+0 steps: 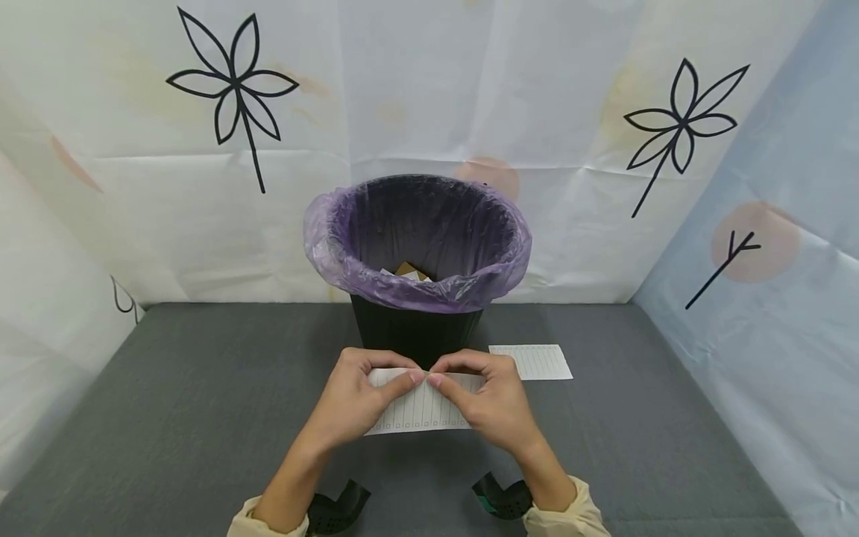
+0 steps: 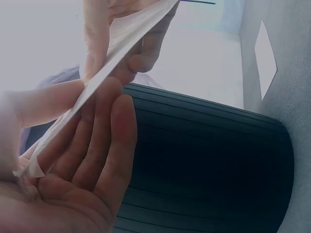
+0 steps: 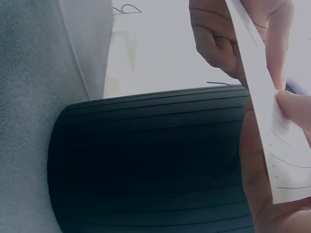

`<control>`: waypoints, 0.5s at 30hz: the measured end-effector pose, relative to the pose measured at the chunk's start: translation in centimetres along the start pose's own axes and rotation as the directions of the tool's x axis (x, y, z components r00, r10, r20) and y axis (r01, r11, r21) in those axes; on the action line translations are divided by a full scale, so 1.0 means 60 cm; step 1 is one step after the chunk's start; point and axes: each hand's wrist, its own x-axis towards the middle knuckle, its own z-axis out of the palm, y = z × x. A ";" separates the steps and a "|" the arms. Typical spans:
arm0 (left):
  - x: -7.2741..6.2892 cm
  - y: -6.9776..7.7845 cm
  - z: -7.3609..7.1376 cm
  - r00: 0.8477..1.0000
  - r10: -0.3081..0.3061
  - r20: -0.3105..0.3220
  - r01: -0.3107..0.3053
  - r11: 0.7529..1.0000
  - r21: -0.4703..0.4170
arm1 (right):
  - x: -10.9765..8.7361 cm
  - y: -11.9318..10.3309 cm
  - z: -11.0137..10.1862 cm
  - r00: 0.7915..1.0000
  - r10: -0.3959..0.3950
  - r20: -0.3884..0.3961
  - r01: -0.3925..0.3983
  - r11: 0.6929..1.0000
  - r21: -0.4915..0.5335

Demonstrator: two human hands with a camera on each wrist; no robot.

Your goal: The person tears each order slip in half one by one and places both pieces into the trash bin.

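Note:
A white lined sheet of paper (image 1: 421, 409) with a row of small boxes along one edge is held up in front of the bin. My left hand (image 1: 359, 397) pinches its top edge near the middle, thumb on the near face and fingers behind. Right beside it, my right hand (image 1: 493, 397) pinches the same edge, the two thumb tips almost meeting. In the left wrist view the sheet (image 2: 104, 73) runs slantwise between thumbs and fingers. The right wrist view shows the paper (image 3: 265, 107) nearly edge-on, looking whole.
A black bin (image 1: 416, 328) with a purple liner (image 1: 429, 297) stands behind the hands, some paper and a brown piece (image 1: 407, 269) inside. Another lined sheet (image 1: 533, 362) lies on the grey table (image 1: 201, 418) to its right. Printed cloth walls (image 1: 416, 89) enclose the table.

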 end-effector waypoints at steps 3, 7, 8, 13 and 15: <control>0.000 0.001 -0.001 0.999 -0.035 0.003 0.035 0.999 -0.038 | 0.000 0.000 0.004 0.999 -0.031 -0.015 0.031 0.999 -0.021; 0.001 0.001 -0.002 0.997 -0.080 0.013 0.081 0.993 -0.090 | -0.001 0.000 0.008 0.997 -0.066 -0.032 0.064 0.997 -0.043; 0.000 0.001 -0.002 0.996 -0.088 0.016 0.089 0.991 -0.100 | 0.000 0.001 0.009 0.997 -0.069 -0.037 0.067 0.997 -0.043; 0.000 0.003 -0.005 0.993 -0.116 0.033 0.120 0.982 -0.148 | -0.001 0.002 0.013 0.996 -0.074 -0.057 0.072 0.997 -0.037; 0.000 0.003 -0.006 0.992 -0.119 0.042 0.125 0.978 -0.165 | -0.001 0.003 0.014 0.995 -0.081 -0.063 0.079 0.996 -0.034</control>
